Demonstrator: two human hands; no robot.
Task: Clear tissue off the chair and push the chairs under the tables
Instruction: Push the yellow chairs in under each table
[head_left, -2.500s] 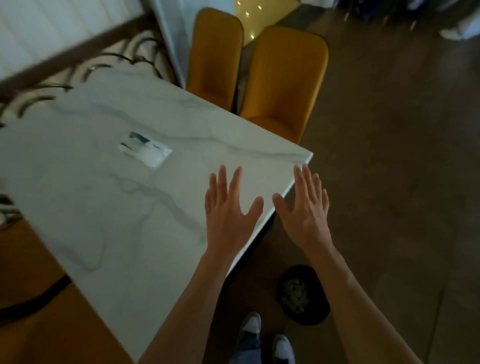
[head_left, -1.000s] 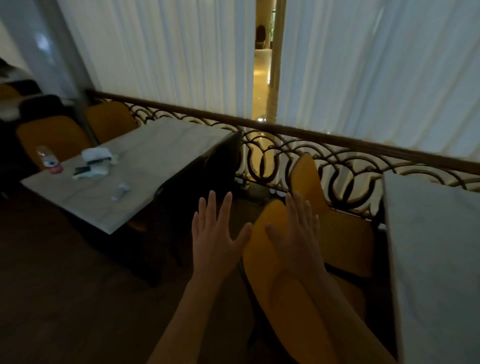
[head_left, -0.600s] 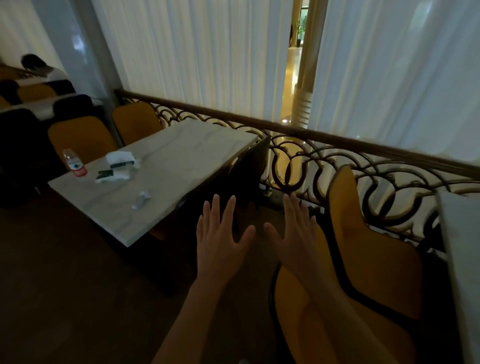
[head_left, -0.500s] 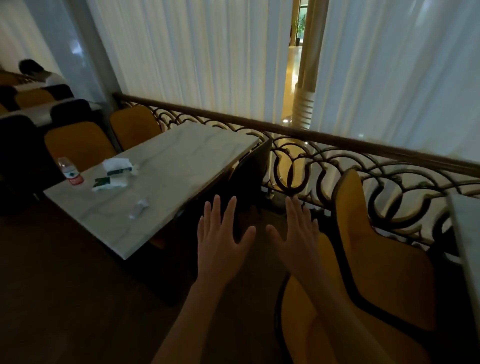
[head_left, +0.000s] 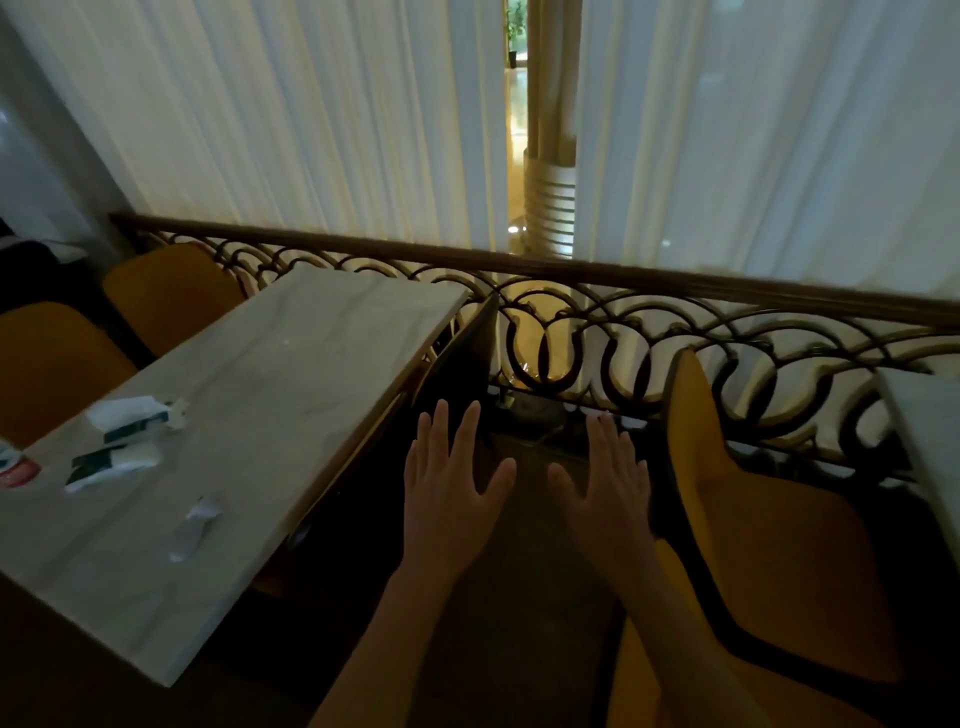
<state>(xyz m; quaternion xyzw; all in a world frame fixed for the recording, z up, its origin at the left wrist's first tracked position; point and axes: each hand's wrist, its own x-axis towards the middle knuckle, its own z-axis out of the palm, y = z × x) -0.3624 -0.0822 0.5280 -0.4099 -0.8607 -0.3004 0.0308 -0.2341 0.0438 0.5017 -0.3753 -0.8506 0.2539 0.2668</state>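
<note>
My left hand and my right hand hover flat with fingers spread, holding nothing, over the dark gap between two tables. A white marble table stands to the left; tissue packs and a crumpled tissue scrap lie on it. A dark chair is tucked against that table's right edge, just beyond my left hand. A yellow chair stands to the right of my right hand, its back edge close to my fingers. No tissue shows on any chair seat.
Two more yellow chairs stand on the far left side of the table. A scrolled metal railing with white curtains behind runs across the back. The corner of a second marble table shows at the right edge. A bottle sits at the left edge.
The view has swung from a marble table top to this aisle and moved closer to the railing. Both hands stayed raised and spread; the right hand has come off the yellow chair's back.
</note>
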